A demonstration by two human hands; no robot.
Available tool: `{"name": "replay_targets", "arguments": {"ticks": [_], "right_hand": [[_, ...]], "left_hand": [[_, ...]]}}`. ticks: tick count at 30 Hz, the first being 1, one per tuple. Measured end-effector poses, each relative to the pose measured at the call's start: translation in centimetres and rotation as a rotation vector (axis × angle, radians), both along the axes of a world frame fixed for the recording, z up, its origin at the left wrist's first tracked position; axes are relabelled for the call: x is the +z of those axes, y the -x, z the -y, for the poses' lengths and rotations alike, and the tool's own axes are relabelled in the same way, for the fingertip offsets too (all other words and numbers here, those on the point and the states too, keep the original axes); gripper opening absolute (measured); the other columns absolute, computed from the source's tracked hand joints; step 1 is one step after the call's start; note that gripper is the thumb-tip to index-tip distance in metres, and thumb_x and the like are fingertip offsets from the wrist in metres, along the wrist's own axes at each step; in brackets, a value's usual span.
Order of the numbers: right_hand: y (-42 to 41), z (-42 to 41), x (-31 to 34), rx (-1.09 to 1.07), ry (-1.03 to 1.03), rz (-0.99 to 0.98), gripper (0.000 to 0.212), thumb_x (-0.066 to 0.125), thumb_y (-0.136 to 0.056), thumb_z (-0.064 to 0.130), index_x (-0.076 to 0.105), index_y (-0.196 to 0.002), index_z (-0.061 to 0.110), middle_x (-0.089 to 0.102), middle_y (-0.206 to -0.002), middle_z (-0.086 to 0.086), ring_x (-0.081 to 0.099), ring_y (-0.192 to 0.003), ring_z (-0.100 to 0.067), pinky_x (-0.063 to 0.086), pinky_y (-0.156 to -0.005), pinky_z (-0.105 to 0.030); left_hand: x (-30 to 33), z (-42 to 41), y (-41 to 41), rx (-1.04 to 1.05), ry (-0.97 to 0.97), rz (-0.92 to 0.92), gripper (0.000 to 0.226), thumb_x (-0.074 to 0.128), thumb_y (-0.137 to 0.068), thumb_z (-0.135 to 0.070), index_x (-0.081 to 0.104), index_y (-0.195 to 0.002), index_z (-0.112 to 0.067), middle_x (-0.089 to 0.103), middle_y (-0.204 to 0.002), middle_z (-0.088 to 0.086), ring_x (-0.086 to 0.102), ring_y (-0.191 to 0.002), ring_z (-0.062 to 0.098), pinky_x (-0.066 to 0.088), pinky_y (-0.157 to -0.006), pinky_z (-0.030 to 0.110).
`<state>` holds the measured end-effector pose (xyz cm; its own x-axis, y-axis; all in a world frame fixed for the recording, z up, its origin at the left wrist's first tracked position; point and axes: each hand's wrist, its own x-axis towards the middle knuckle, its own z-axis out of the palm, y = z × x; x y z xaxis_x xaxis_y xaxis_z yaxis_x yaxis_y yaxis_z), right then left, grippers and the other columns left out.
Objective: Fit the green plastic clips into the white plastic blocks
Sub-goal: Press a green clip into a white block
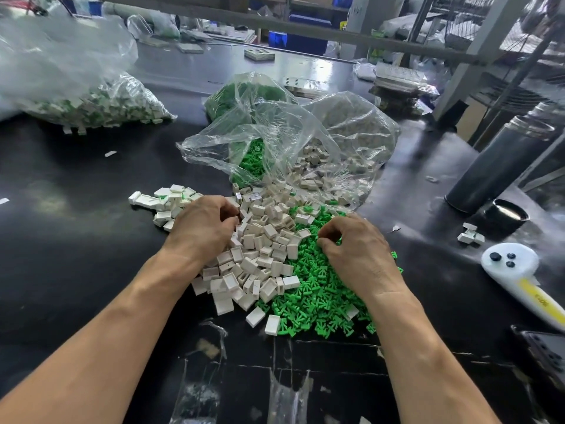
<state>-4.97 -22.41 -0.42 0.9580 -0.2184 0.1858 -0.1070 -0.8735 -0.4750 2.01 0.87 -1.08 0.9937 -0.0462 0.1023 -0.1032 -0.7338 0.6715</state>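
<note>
Hands curl on the heap: left hand (pixel 204 225) among white blocks (pixel 263 255), right hand (pixel 357 252) on green clips (pixel 315 289), grips hidden.

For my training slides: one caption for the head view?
Left hand digs into white blocks, right hand into green clips, on a black table.

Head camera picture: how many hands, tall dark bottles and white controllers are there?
Hands: 2 (left hand, right hand)
Tall dark bottle: 1
White controller: 1
Total: 4
</note>
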Motion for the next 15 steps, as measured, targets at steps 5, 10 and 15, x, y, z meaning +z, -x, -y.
{"name": "replay_targets", "arguments": {"ticks": [5, 10, 15], "right_hand": [[-0.3, -0.5, 0.3, -0.022, 0.006, 0.003, 0.008, 0.066, -0.097, 0.029, 0.073, -0.097, 0.024, 0.064, -0.098, 0.005, 0.056, -0.097, -0.016, 0.044, -0.089, -0.031], [-0.3, -1.0, 0.8, -0.029, -0.131, 0.105, 0.010, 0.063, -0.101, 0.030, 0.069, -0.100, 0.021, 0.069, -0.093, 0.003, 0.062, -0.090, -0.018, 0.049, -0.082, -0.033], [0.1, -1.5, 1.0, 0.025, -0.569, 0.210, 0.004, 0.066, -0.101, 0.029, 0.069, -0.099, 0.029, 0.074, -0.085, 0.011, 0.068, -0.079, 0.001, 0.051, -0.067, -0.013]], "left_hand": [[1.3, 0.1, 0.4, -0.053, 0.207, 0.163, 0.010, 0.067, -0.099, -0.024, 0.072, -0.109, -0.024, 0.068, -0.099, -0.008, 0.065, -0.074, 0.002, 0.045, -0.059, 0.003], [3.4, 1.7, 1.5, -0.214, 0.452, 0.117, 0.011, 0.069, -0.097, -0.018, 0.072, -0.104, -0.027, 0.074, -0.092, -0.009, 0.069, -0.084, 0.000, 0.052, -0.069, 0.010], [3.6, 3.8, 2.4, -0.317, 0.679, -0.106, 0.010, 0.068, -0.096, -0.007, 0.070, -0.103, -0.014, 0.078, -0.092, 0.003, 0.076, -0.084, 0.016, 0.060, -0.069, 0.027]]}}
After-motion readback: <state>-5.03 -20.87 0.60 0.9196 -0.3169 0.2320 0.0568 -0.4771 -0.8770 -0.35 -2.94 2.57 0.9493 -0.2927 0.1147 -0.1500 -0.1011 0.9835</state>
